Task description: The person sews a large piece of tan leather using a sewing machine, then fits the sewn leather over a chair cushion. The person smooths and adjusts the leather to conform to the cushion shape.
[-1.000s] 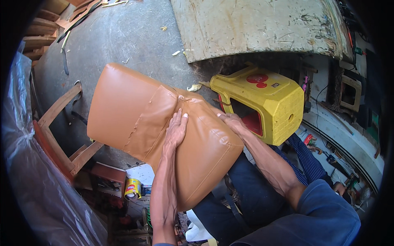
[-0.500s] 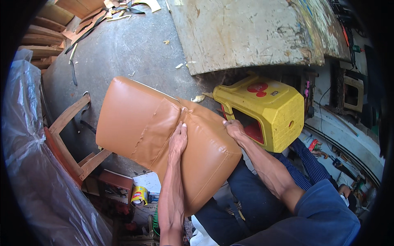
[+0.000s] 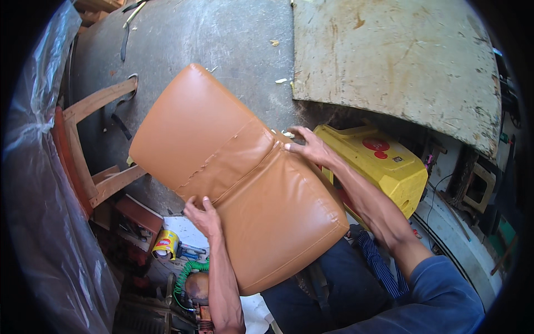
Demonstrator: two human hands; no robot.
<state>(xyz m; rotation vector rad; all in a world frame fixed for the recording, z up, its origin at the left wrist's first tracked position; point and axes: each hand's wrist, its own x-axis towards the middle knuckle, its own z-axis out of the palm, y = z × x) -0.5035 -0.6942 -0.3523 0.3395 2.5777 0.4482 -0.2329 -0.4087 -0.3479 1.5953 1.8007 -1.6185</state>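
Note:
A tan leather-like cushioned seat (image 3: 278,217) lies across my lap, its second padded section (image 3: 192,122) pointing away to the far left. A creased fold with a ragged line of stitching runs between the two sections. At the left end of that fold, my left hand (image 3: 204,217) touches the edge with thumb and fingers apart. My right hand (image 3: 311,147) is at the fold's other end, its thumb by the cover and its fingers stretched out past the edge. Neither hand grips the cover visibly. The underside of the seat is hidden.
A yellow plastic stool (image 3: 389,172) lies on its side at the right, below a worn wooden board (image 3: 389,61). Wooden frame pieces (image 3: 100,103) and clear plastic sheeting (image 3: 39,183) are at the left. A yellow can (image 3: 166,244) and a green coiled hose (image 3: 181,278) sit lower left.
My left hand has moved left and down along the fold to its near end; my right hand has shifted to its far end and opened. The seat has turned slightly, its far section now pointing farther away.

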